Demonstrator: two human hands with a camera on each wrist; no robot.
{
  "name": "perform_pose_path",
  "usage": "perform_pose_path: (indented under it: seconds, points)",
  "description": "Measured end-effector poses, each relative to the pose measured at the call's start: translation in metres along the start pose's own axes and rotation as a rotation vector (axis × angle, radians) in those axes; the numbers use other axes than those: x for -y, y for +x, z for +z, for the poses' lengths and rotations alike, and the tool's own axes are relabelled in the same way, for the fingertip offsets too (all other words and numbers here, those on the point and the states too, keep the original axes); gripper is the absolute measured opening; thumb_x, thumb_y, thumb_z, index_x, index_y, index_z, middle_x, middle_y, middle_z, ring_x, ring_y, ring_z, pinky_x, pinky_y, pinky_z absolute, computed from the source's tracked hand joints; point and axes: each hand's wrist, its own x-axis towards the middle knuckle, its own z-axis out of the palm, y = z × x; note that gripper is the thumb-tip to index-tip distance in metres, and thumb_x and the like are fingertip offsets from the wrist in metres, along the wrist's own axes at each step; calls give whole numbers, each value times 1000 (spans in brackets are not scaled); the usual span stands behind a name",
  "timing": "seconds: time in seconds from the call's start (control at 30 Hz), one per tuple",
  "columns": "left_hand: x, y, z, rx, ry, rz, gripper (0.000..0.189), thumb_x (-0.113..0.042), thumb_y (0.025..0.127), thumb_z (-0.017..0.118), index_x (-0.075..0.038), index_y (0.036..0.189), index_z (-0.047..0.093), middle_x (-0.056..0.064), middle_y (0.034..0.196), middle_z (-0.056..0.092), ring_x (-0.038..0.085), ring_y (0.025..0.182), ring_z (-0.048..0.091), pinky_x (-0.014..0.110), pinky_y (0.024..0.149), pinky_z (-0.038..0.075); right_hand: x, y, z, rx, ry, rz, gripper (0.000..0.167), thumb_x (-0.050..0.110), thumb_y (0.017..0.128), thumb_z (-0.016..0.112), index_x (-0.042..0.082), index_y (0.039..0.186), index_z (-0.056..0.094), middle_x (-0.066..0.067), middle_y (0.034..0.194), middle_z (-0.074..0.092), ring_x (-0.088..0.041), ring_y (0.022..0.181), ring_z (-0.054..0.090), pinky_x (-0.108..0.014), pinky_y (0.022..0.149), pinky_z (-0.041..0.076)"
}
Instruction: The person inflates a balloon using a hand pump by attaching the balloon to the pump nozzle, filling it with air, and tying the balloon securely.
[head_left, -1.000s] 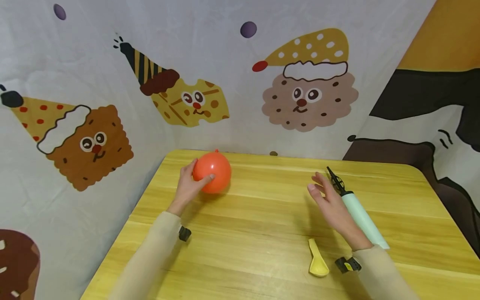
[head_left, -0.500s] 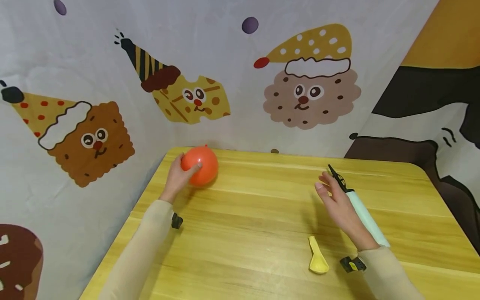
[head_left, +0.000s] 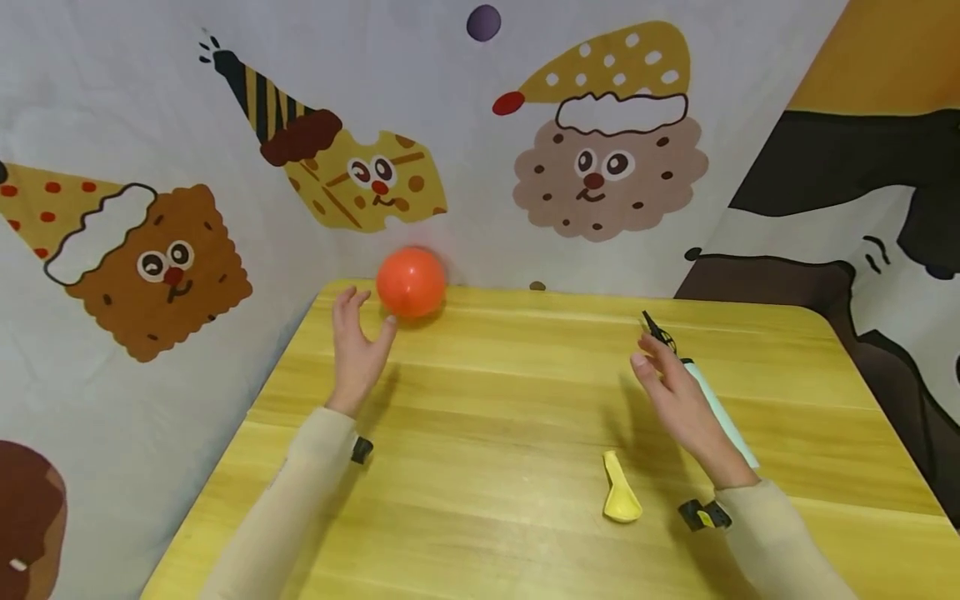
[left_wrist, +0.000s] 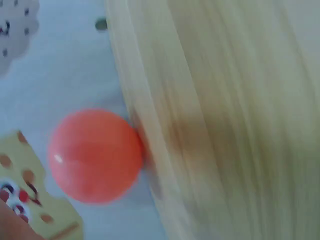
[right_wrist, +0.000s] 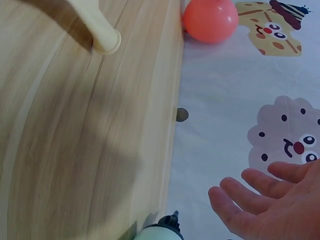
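A round, inflated orange-red balloon (head_left: 411, 282) is at the table's back left edge, close to the wall cloth; it also shows in the left wrist view (left_wrist: 95, 156). My left hand (head_left: 358, 354) is just in front of it, thumb and fingers spread, apart from the balloon and holding nothing. Over the right side of the table hovers my right hand (head_left: 682, 408), fingers loosely extended and nothing in them. Partly hidden behind it lies a mint-green balloon pump (head_left: 722, 410) with a black nozzle. A limp yellow balloon (head_left: 622, 500) lies left of the right wrist.
The wooden table (head_left: 480, 433) meets a patterned cloth wall (head_left: 480, 150) at its back and left. Cartoon figures are printed on the cloth. Dark camera straps (head_left: 705, 515) sit on both wrists.
My left hand has let go of the orange-red balloon after carrying it left, and the balloon is now farther back. The right hand stays over the pump with little movement.
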Motion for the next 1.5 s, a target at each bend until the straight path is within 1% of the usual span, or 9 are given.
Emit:
perform_pose_path:
  seconds: [0.17,0.53,0.63,0.73,0.9,0.97,1.13,1.33,1.5]
  points:
    - [-28,-16,17,82,-24,183,36,-7,93,67,6,127,62,24,147,46,39,140,43,57,116,34,0,1,-4,18,-28,9,65,45,113,35,3,162,27,-25,163,33,-49,143,37,-70,110,33]
    - [-81,-55,71,524,36,379,26,-10,100,65,-4,125,67,11,140,59,28,130,56,43,111,46,-8,-16,-24,-9,-158,-56,51,37,113,41,2,148,52,-26,146,54,-47,128,53,-67,97,46]
    - [-99,-64,87,674,101,515,30,-12,101,66,-6,131,64,9,142,58,25,133,55,37,115,42,-13,-23,-34,-51,-187,-67,47,33,113,43,0,145,55,-27,143,56,-48,125,55,-66,95,46]
    - [-115,-74,103,810,188,721,37,-14,102,65,-7,138,60,9,148,55,23,139,51,34,118,37,-18,-28,-42,-75,-206,-58,46,32,113,44,-1,144,56,-28,143,55,-49,127,53,-65,93,46]
    - [-136,-92,130,956,306,1044,45,-19,104,59,-10,148,53,7,157,47,22,149,39,33,124,25,-23,-30,-48,-95,-224,-38,46,32,112,46,0,143,56,-27,144,55,-49,129,51,-61,91,47]
    - [-143,-100,139,1008,339,1108,46,-21,106,56,-13,151,51,5,160,43,21,151,35,33,125,23,-23,-31,-48,-101,-228,-30,47,33,112,46,0,143,56,-27,143,56,-48,129,52,-60,91,47]
    - [-159,-117,155,1165,479,1173,47,-25,113,41,-22,160,38,-2,169,29,17,156,21,36,126,21,-22,-32,-47,-101,-230,-19,48,34,112,45,-1,143,56,-28,142,56,-48,127,53,-61,91,48]
    - [-167,-132,167,1182,633,1281,47,-28,115,31,-27,161,36,-8,168,29,14,156,21,37,125,23,-22,-34,-47,-108,-212,-19,50,35,112,45,-3,142,56,-30,142,55,-50,129,51,-66,94,47]
    - [-166,-136,175,1144,610,1331,42,-25,114,39,-22,155,48,-5,159,45,13,149,37,32,122,29,-20,-34,-49,-111,-210,-9,51,36,112,45,-3,143,55,-30,143,54,-51,129,50,-67,94,47]
